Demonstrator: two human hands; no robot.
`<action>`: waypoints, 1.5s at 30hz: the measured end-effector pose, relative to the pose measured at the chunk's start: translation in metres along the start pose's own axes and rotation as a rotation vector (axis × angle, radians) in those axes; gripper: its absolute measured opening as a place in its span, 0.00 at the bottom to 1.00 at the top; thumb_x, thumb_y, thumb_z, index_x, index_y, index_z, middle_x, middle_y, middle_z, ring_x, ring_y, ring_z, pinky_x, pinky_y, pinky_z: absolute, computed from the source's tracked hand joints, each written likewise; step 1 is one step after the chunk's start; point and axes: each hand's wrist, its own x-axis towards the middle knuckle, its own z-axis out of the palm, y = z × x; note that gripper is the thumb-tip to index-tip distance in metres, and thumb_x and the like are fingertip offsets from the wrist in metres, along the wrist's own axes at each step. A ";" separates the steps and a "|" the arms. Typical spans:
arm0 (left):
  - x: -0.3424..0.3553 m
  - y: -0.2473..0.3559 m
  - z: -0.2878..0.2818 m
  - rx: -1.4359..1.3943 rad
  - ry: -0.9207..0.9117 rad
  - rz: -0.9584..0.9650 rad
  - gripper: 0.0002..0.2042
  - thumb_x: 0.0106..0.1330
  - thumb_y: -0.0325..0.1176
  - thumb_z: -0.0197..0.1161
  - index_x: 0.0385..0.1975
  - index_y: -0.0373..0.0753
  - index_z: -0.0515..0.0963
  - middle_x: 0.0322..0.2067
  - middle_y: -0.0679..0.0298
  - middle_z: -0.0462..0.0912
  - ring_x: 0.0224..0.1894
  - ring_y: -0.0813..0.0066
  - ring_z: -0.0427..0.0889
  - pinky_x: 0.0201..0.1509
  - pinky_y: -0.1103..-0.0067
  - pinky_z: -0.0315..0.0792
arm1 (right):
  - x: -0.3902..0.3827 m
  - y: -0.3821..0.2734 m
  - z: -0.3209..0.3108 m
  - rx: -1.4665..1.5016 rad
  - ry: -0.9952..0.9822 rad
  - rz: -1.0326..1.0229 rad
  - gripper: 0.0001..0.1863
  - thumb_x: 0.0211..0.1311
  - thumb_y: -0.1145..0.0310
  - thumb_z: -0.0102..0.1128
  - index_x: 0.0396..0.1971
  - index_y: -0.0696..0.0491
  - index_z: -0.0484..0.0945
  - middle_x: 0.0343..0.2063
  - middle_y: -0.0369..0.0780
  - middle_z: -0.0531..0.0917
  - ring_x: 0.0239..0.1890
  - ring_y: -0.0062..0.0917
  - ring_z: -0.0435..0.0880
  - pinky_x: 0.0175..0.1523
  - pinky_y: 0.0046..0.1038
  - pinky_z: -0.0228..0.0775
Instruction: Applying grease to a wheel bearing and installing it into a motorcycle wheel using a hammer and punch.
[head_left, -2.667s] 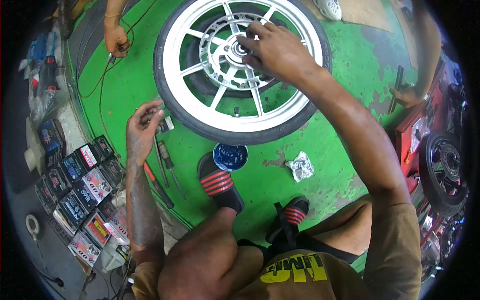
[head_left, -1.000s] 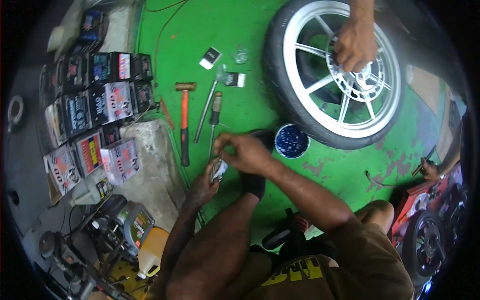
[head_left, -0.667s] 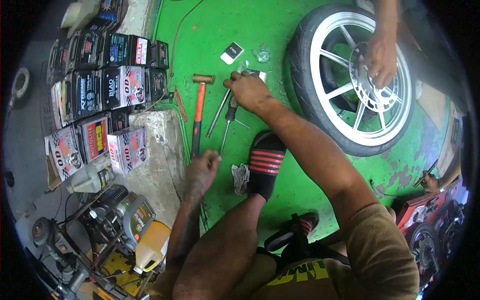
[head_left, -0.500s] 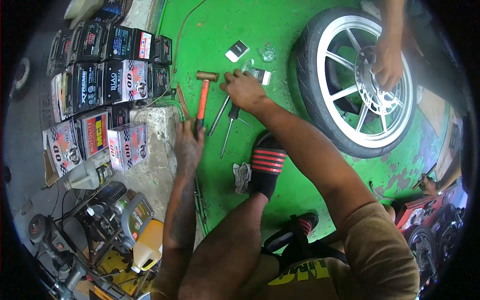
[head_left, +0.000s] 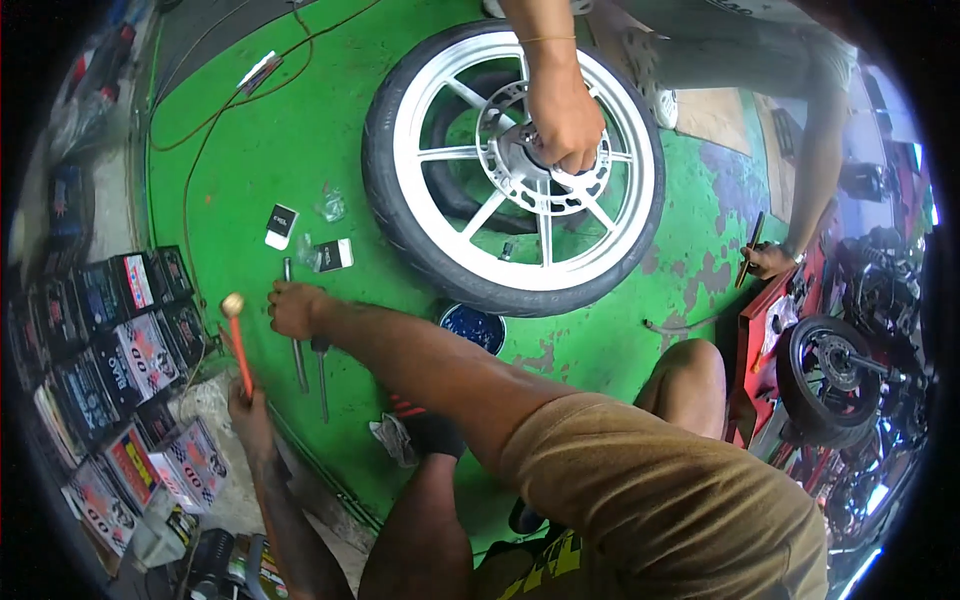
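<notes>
My left hand (head_left: 247, 408) is closed round the lower handle of a hammer (head_left: 236, 340), with an orange handle and a brass-coloured head pointing away from me. My right hand (head_left: 298, 310) has its fingers curled over a grey metal rod (head_left: 299, 365), whose two ends show above and below it. Just right of the rod lies a screwdriver (head_left: 323, 385), its dark handle partly under my wrist. Two small black-and-white boxes (head_left: 281, 227) and a clear plastic bag (head_left: 330, 203) are on the green floor beyond my right hand.
A motorcycle wheel (head_left: 410, 155) lies ahead; another person's hand (head_left: 565, 120) works at its hub. That person's other hand (head_left: 770, 260) holds a thin bar at right. A tub of blue grease (head_left: 473, 328) sits by the tyre. Stacked batteries (head_left: 100, 300) line the left ledge.
My view has swung right, bringing the wheel to the middle. The hammer is now lifted in my left hand. My right hand has drawn back from the boxes, onto the rod.
</notes>
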 end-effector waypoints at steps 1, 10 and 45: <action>-0.018 0.026 -0.004 -0.081 0.031 -0.071 0.07 0.68 0.30 0.56 0.41 0.37 0.71 0.26 0.69 0.69 0.27 0.79 0.69 0.31 0.82 0.65 | -0.007 0.001 0.004 0.000 0.007 0.008 0.10 0.57 0.62 0.57 0.37 0.44 0.84 0.42 0.34 0.83 0.46 0.28 0.81 0.53 0.34 0.71; -0.092 0.164 -0.071 -0.345 0.461 0.717 0.20 0.71 0.54 0.51 0.31 0.42 0.64 0.17 0.69 0.60 0.18 0.80 0.60 0.21 0.81 0.59 | -0.064 -0.018 -0.107 0.586 0.452 0.217 0.15 0.57 0.69 0.56 0.45 0.52 0.72 0.44 0.44 0.76 0.44 0.40 0.80 0.52 0.41 0.70; -0.100 0.326 0.141 0.361 -0.604 0.571 0.20 0.69 0.33 0.57 0.56 0.29 0.70 0.40 0.54 0.81 0.37 0.73 0.79 0.43 0.77 0.73 | -0.478 -0.010 -0.215 0.967 1.466 0.850 0.07 0.66 0.83 0.49 0.34 0.55 0.65 0.40 0.44 0.78 0.44 0.23 0.77 0.50 0.28 0.71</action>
